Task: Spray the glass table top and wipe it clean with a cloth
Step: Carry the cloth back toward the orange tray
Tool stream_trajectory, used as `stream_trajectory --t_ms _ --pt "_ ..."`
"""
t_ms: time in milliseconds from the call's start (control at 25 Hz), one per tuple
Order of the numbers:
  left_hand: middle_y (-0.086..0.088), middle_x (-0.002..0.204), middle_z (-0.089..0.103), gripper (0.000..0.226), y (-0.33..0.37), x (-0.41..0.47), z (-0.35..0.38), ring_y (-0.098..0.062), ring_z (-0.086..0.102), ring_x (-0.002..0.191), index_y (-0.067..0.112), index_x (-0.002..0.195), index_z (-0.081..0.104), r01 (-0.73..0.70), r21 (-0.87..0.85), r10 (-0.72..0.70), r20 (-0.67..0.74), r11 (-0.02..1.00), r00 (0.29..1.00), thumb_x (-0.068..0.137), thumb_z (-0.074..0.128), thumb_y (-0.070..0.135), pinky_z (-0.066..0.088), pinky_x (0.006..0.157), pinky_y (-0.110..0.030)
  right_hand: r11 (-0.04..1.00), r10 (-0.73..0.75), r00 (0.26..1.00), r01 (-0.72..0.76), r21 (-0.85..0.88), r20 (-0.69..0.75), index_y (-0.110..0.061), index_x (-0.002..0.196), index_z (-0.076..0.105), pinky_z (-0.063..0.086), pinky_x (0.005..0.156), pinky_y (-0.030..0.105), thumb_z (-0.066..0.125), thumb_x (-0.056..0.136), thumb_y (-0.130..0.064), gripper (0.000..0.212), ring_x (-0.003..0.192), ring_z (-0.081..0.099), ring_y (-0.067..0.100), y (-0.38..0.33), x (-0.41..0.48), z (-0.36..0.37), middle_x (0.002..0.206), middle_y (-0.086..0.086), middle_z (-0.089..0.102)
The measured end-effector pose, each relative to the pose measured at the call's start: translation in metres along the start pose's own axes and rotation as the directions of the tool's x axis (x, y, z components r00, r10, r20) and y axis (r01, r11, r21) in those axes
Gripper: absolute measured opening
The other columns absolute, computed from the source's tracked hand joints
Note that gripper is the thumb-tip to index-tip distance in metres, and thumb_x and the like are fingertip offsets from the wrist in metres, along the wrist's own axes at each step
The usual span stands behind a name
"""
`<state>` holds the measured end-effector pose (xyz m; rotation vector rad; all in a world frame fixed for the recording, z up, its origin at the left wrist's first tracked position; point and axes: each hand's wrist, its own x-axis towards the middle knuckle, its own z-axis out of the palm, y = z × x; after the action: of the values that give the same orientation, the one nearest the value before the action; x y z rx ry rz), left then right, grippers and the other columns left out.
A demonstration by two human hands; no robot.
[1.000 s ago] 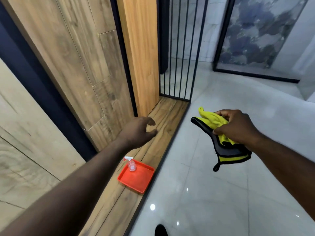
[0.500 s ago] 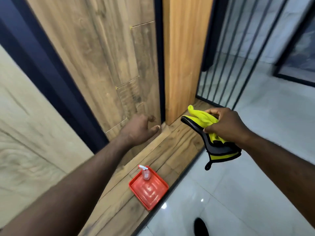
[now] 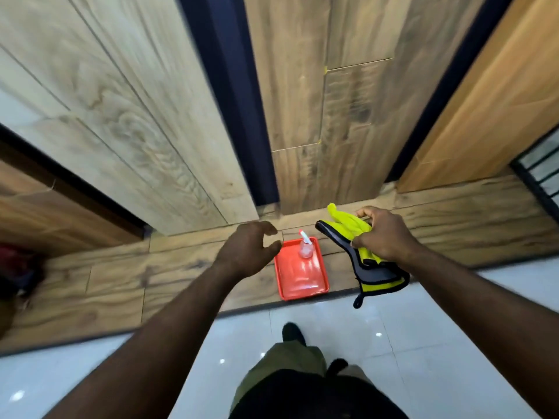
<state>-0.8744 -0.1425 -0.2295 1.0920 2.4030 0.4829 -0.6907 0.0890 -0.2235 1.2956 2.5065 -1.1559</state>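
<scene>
At far left, a dark red and black shape [image 3: 18,267] sits blurred at the picture's edge, and I cannot tell what it is. Next along, the left hand [image 3: 246,252] hangs above the wood-look floor strip [image 3: 121,282] with its fingers spread and curled, holding nothing, just left of the red tray [image 3: 290,285]. On that tray stands 1 small clear spray bottle [image 3: 305,248], upright near the far end, its nozzle tipped toward the hand. Right of the tray, the right hand [image 3: 382,237] is clamped on a yellow cloth with black trim [image 3: 372,267], which droops below the fist with a loop dangling over the white tiles [image 3: 423,343].

Judging by the pose, the left hand is about to take the bottle. The bottle looks light and narrow, so a hasty sideways grab could knock it over on the slick tray or push it off the edge. The dangling cloth might also brush the tray if the right hand drifts inward.

No glass table top shows anywhere, so it must lie outside the view. Whether the bottle holds liquid is hard to make out. The wall panels [image 3: 151,101] are smeared by motion.
</scene>
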Motion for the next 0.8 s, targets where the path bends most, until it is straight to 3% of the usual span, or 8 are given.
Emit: stream_trajectory --t_ms 160,320,520,680,800 --pt "-0.002 0.128 0.072 0.039 -0.034 -0.005 0.035 -0.02 0.065 0.117 0.015 0.127 0.069 0.123 -0.113 -0.118 0.046 0.986 0.992 0.095 0.069 0.037 0.05 0.096 -0.03 0.997 0.034 0.994 -0.026 -0.076 0.106 -0.023 0.122 0.073 0.045 0.078 0.024 0.091 0.071 -0.015 0.055 0.092 0.066 0.02 0.004 0.029 0.049 0.103 0.0 0.073" --pt "-0.003 0.131 0.07 0.04 -0.063 0.004 0.087 -0.022 0.064 0.12 0.016 0.129 0.068 0.243 -0.18 -0.216 0.156 0.953 0.964 0.096 0.067 0.039 0.051 0.1 -0.033 0.982 0.106 0.981 -0.079 -0.169 0.163 -0.037 0.108 0.064 0.056 0.078 0.034 0.076 0.07 -0.02 0.043 0.093 0.069 0.03 0.027 0.059 0.105 0.102 0.004 0.074" --pt "-0.004 0.125 0.072 0.035 -0.081 0.021 0.138 -0.021 0.066 0.117 0.015 0.123 0.07 0.369 -0.206 -0.318 0.244 0.906 0.916 0.095 0.069 0.036 0.053 0.098 -0.033 0.965 0.113 0.962 -0.047 -0.258 0.25 -0.028 0.124 0.054 0.058 0.076 0.041 0.07 0.078 -0.014 0.051 0.096 0.068 0.04 0.051 0.101 0.156 0.098 0.009 0.066" --pt "-0.004 0.119 0.074 0.03 -0.1 0.048 0.171 -0.021 0.068 0.112 0.014 0.117 0.072 0.46 -0.247 -0.413 0.22 0.853 0.884 0.094 0.071 0.033 0.054 0.095 -0.031 0.959 0.03 0.942 0.067 -0.277 0.333 -0.02 0.139 0.043 0.061 0.079 0.048 0.072 0.08 -0.01 0.067 0.1 0.069 0.044 0.069 0.157 0.206 0.116 0.016 0.067" --pt "-0.002 0.118 0.074 0.029 -0.105 0.057 0.185 -0.017 0.068 0.11 0.013 0.118 0.071 0.485 -0.289 -0.438 0.214 0.825 0.873 0.094 0.071 0.03 0.047 0.088 -0.021 0.955 0.001 0.936 0.104 -0.279 0.352 -0.012 0.144 0.038 0.053 0.074 0.043 0.07 0.084 -0.004 0.068 0.102 0.066 0.046 0.079 0.186 0.236 0.119 0.022 0.062"
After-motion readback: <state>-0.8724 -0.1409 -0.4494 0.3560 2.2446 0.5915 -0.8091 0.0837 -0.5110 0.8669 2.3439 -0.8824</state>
